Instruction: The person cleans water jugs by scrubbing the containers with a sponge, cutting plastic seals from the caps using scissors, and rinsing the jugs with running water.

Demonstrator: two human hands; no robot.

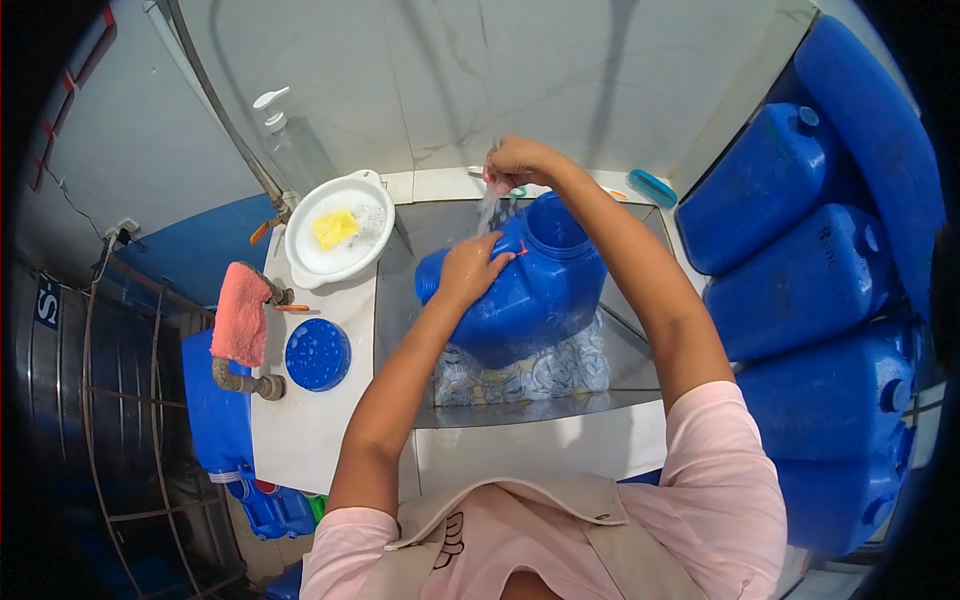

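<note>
A large blue plastic jug (525,315) with a wide open mouth stands tilted in the grey sink (640,350). My left hand (470,268) is wrapped over its upper left side, near a small red tie. My right hand (515,165) is above and behind the jug with its fingers curled together. Clear water (488,212) shows just below those fingers. Whatever they may hold is hidden. Under the jug lies a pale, ring-patterned mat (570,365).
Left of the sink are a white basin (300,250) with a yellow sponge (335,229), a blue lid (318,354), a pump bottle (298,150) and a coral cloth (238,320) over a pipe. Blue jugs (790,280) stand along the right. A teal brush (652,188) rests on the back ledge.
</note>
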